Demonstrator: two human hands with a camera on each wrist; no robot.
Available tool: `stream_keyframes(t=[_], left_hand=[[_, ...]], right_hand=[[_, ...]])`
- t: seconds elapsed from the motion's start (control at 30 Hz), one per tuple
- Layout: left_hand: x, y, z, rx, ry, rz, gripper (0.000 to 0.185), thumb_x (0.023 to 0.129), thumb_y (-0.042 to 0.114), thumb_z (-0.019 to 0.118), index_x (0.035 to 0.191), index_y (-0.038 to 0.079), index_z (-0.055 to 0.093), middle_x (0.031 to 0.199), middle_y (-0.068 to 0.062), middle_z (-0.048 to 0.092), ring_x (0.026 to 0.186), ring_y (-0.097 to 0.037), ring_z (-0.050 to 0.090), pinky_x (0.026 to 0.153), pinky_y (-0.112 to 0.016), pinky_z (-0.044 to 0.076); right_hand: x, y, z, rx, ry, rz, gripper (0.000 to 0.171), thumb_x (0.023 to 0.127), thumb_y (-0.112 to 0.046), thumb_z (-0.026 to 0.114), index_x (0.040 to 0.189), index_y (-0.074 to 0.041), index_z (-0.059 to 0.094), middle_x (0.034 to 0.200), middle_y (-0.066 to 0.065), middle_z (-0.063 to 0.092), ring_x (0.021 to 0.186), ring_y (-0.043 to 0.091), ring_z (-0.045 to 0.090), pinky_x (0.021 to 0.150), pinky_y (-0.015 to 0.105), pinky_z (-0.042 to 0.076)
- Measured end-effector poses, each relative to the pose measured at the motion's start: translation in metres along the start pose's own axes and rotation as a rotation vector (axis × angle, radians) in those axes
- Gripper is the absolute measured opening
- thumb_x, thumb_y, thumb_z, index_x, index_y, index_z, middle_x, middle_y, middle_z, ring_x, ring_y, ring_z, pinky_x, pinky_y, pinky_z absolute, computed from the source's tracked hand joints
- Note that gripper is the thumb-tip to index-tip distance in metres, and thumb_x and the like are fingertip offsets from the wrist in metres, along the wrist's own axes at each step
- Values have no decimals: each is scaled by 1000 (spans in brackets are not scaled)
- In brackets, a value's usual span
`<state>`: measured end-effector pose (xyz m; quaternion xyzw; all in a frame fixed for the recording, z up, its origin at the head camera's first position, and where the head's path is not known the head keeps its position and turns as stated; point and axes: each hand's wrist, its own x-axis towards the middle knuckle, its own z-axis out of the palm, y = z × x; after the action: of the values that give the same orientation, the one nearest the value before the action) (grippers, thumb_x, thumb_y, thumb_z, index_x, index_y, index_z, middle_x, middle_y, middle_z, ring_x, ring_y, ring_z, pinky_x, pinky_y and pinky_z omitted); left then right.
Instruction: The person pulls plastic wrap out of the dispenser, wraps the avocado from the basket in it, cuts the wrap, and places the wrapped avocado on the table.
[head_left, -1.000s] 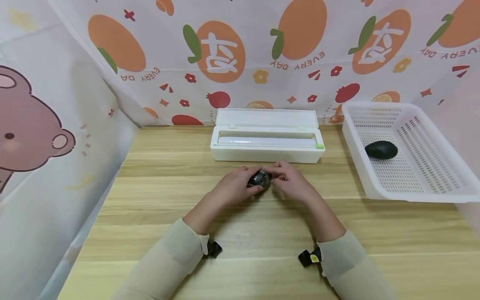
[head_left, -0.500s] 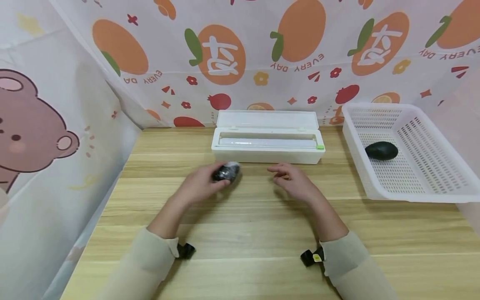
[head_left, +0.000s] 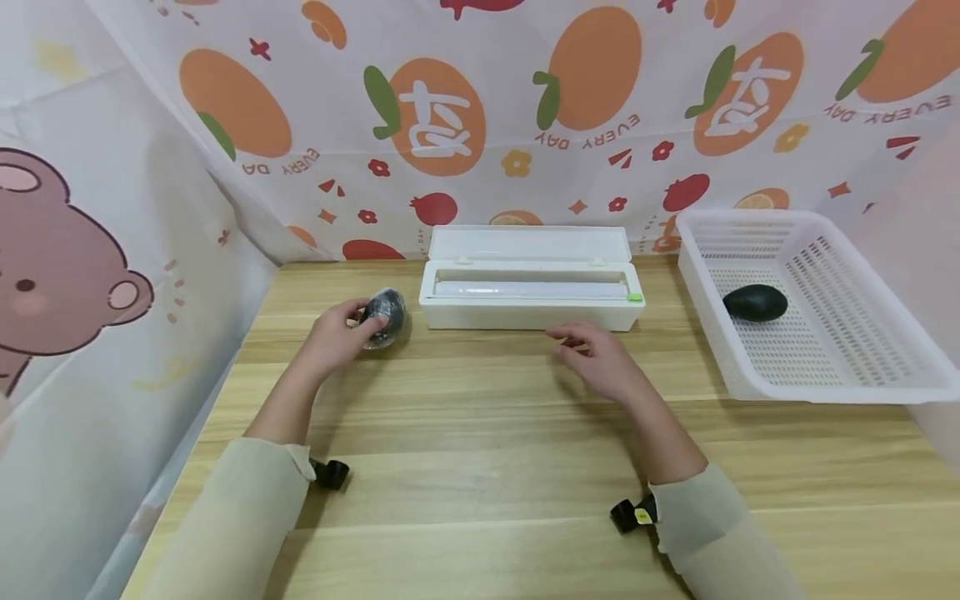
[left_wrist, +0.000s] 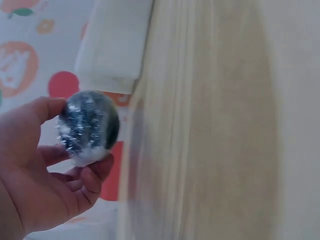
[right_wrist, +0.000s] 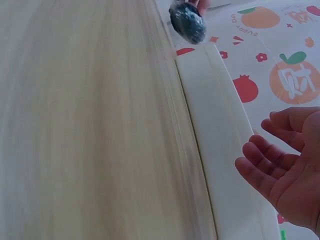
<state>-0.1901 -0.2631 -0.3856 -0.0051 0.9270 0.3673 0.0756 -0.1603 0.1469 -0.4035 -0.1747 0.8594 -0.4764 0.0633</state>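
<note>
Left grip: the left hand (head_left: 333, 337) curls thumb and fingers (left_wrist: 92, 175) round the wrapped ball (head_left: 382, 317), a dark round thing in shiny clear film
Ball against the grip: it sits at the fingertips, forward of the palm, thumb above and fingers below; it is low over the bench (head_left: 480, 433), and whether it touches the wood cannot be told
Right grip: the right hand (head_left: 600, 362) holds nothing, fingers spread and loosely bent, low over the bench
Ahead of the right grip: the white film box (head_left: 531, 287), lid open, just beyond the fingertips; the ball is just left of its left end
Right of the right grip: a white basket (head_left: 862, 333) well apart, with a dark avocado (head_left: 754, 302) lying in it
</note>
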Motion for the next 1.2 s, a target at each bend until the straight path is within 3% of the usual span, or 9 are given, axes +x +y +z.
stream_keyframes(t=[0.33, 0.47, 0.63, 0.77, 0.97, 1.07, 1.2], left_hand=[[52, 9, 3, -109, 65, -90, 81, 95, 60, 48, 149, -1, 38, 145, -26, 44, 133, -36, 43, 110, -52, 37], [68, 16, 5, -124, 56, -124, 85, 94, 64, 47, 150, 1, 37, 148, -23, 42, 135, -34, 41, 112, -51, 35], [85, 16, 12, -138, 73, -119, 79, 95, 61, 49, 147, 2, 42, 147, -22, 45, 131, -31, 43, 110, -48, 38], [92, 13, 20, -126, 89, -110, 77, 95, 60, 49, 144, 1, 47, 145, -22, 48, 127, -31, 46, 108, -46, 39], [95, 8, 22, -106, 95, -116, 88, 92, 67, 46, 148, -1, 39, 148, -25, 43, 134, -36, 42, 112, -49, 36], [95, 8, 20, -103, 72, -122, 92, 91, 68, 46, 150, -2, 34, 151, -25, 38, 138, -38, 38, 115, -50, 32], [96, 7, 19, -115, 30, -139, 94, 92, 69, 45, 152, -1, 29, 153, -26, 34, 140, -38, 35, 116, -51, 30]], right_hand=[[-6, 3, -20, -83, 56, -28, 32, 98, -15, 61, 128, -6, 64, 126, 11, 62, 109, 23, 60, 90, 44, 54], [-8, 4, -24, -102, 73, -23, 31, 97, -14, 62, 127, -6, 64, 124, 9, 62, 108, 23, 60, 89, 44, 54], [-8, 6, -25, -157, 82, -34, 31, 97, -15, 62, 127, -5, 64, 123, 9, 62, 108, 25, 61, 89, 44, 55], [-4, 6, -27, -331, 168, -112, 30, 97, -18, 62, 124, -6, 66, 121, 10, 63, 113, 28, 56, 92, 46, 51], [11, 12, -44, -626, 352, -277, 26, 90, -12, 68, 112, 0, 71, 109, 17, 67, 105, 36, 54, 94, 48, 44], [18, 18, -55, -723, 339, -253, 27, 91, -12, 65, 115, 1, 70, 112, 19, 67, 109, 39, 54, 100, 48, 41], [27, 22, -66, -767, 239, -151, 31, 97, -15, 58, 121, 2, 67, 121, 20, 63, 120, 39, 50, 108, 49, 37]])
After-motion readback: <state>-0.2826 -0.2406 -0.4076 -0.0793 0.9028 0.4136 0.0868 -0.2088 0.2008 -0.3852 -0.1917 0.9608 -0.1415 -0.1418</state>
